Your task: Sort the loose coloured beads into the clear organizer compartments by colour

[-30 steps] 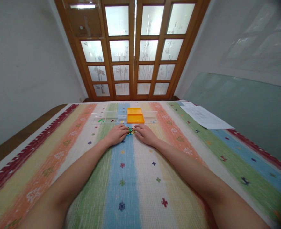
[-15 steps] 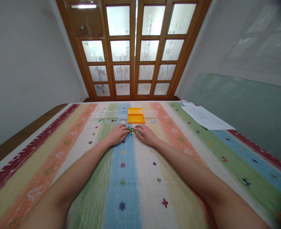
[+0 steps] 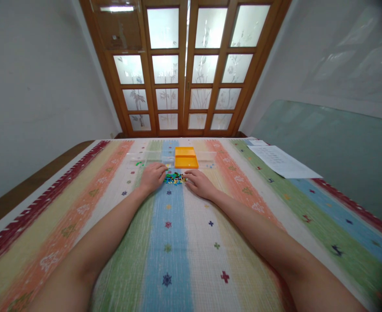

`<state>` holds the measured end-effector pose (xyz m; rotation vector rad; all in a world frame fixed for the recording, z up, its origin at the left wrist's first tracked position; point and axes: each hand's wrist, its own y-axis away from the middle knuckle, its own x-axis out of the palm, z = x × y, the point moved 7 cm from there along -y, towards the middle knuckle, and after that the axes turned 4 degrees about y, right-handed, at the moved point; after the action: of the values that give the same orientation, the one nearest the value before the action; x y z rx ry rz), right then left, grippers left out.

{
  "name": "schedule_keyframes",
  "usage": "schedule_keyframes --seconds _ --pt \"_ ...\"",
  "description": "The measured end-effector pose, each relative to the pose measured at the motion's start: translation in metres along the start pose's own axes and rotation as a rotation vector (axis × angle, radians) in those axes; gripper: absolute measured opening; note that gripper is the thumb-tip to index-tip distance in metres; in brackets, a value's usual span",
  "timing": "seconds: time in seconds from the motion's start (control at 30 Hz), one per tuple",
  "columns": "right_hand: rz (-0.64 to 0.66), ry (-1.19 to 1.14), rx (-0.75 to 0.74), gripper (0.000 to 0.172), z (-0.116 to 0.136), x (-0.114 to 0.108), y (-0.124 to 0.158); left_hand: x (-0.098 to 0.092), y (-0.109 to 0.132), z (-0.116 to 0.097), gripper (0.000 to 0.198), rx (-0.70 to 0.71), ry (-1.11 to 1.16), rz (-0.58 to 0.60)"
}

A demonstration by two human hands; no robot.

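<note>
A pile of small multicoloured pieces (image 3: 175, 179), mostly green, blue, black and yellow, lies on the striped tablecloth between my hands. At the pile's left edge is my left hand (image 3: 152, 177), its fingers bent and drawn together; anything they hold is too small to make out. My right hand (image 3: 200, 184) rests at the right edge, fingers loosely apart, their tips by the pieces. Just beyond the pile stands an orange box (image 3: 186, 163) with its lid open. The clear plastic tray (image 3: 134, 157) to its left holds a few green bits and is partly hidden by my left hand.
Right of the orange box, another clear tray (image 3: 207, 158) holds a few tiny pale-blue bits. A printed paper sheet (image 3: 280, 160) lies at the table's right side. The striped tablecloth (image 3: 171, 268) covers the table, and wooden glass-paned doors (image 3: 184, 69) stand behind it.
My left hand has shifted left, off the pile, uncovering more of the pieces, which look more spread out. The right hand stays almost where it was. The view has moved slightly.
</note>
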<state>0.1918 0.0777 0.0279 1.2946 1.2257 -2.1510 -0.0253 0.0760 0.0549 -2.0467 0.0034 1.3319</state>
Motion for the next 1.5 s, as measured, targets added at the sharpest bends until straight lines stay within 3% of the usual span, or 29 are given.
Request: schedule_keyframes --seconds 0.2,0.6,0.87,1.1,1.33,1.5 --pt "0.006 -0.015 0.002 0.034 0.000 -0.001 0.000 0.001 0.003 0.023 0.026 -0.111 0.044 -0.024" --pt "0.002 -0.012 0.002 0.033 -0.003 0.002 0.000 -0.003 0.012 0.068 0.023 -0.377 -0.138 -0.044" --pt "0.007 -0.024 0.003 0.035 -0.003 0.003 0.001 0.010 0.014 0.069 0.022 -0.394 -0.150 0.107" --pt "0.013 -0.018 -0.001 0.033 -0.003 0.003 0.001 0.011 0.014 0.068 0.016 -0.394 -0.153 0.113" --pt "0.012 -0.021 0.006 0.034 -0.004 0.003 0.001 -0.002 0.014 0.068 0.016 -0.467 -0.095 -0.027" --pt "0.010 -0.025 0.000 0.034 -0.003 0.003 0.001 -0.015 0.019 0.090 0.019 -0.628 -0.012 -0.148"
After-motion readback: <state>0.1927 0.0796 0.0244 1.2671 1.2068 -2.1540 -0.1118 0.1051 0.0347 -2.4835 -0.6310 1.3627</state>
